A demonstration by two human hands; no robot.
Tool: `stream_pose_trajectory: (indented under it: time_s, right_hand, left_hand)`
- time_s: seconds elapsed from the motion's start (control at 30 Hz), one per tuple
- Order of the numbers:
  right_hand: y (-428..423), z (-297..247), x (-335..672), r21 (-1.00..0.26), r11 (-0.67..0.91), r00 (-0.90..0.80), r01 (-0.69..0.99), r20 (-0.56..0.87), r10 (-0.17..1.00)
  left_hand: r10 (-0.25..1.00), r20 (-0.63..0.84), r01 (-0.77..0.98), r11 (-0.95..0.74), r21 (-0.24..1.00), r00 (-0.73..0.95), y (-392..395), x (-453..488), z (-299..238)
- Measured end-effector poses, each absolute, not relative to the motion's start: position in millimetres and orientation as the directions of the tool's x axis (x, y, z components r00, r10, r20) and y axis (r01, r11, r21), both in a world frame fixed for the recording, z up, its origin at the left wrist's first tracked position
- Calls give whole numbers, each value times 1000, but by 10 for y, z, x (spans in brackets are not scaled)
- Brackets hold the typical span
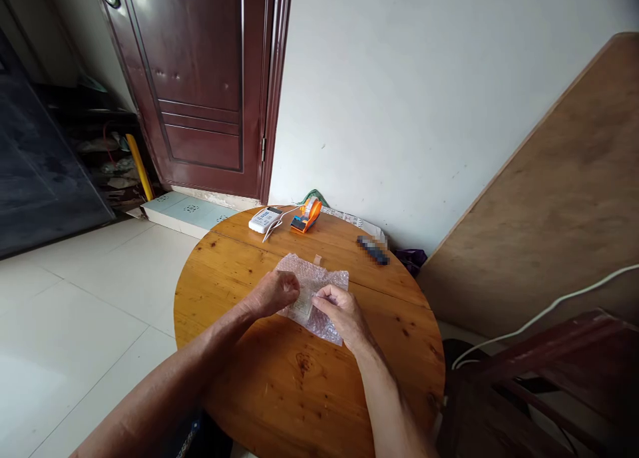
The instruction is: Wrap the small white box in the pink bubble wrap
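A sheet of clear, pinkish bubble wrap lies on the round wooden table in front of me. Over its left part my left hand is closed, thumb and fingers curled together. My right hand is closed in a pinch above the wrap's right part, its fingertips pointing toward the left hand. Whatever thin thing either pinch holds, I cannot make out. Between the hands the wrap looks layered, and its contents are unclear. A small tan tab shows at the wrap's far edge.
An orange tape dispenser stands at the table's far side, beside a white power strip with its cord. Farther right lies a dark, pixelated object. A wall and a brown board rise behind; a dark red chair stands right.
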State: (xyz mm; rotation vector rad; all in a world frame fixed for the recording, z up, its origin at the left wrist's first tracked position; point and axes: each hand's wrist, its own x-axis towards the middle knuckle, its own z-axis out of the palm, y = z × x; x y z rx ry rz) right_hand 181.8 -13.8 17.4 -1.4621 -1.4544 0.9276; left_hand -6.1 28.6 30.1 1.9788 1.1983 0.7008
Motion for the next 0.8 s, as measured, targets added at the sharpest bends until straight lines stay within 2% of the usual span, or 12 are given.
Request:
stream_pose_trajectory:
  time_s: [0.2,0.3,0.37,0.43,0.5,0.6,0.7,0.8]
  right_hand:
    - [-113,113,1820,-928,54,23,368,67,998]
    - [-112,118,1826,-897,136,36,421,166,985]
    - [-140,174,1823,-809,271,60,521,352,934]
    - [-192,263,1808,-637,416,23,649,562,827]
    - [-254,354,1782,-446,497,-98,744,663,742]
    - [-321,423,1729,-287,536,-298,794,585,755]
    - [-338,405,1672,-232,545,-407,806,452,794]
    - [-342,384,1634,-202,539,-438,818,389,811]
  left_hand:
    - [910,45,527,-278,803,411,259,-46,331]
    - [913,52,533,-282,797,405,271,-25,332]
    - [915,58,537,-285,794,400,278,-20,327]
    - [917,58,544,-284,789,395,285,-22,319]
    - [918,55,552,-284,784,394,295,-27,307]
    - [913,51,559,-291,776,405,322,-27,284]
    - [908,49,563,-300,770,416,362,-25,261]
    - [913,64,562,-302,770,403,391,-82,256]
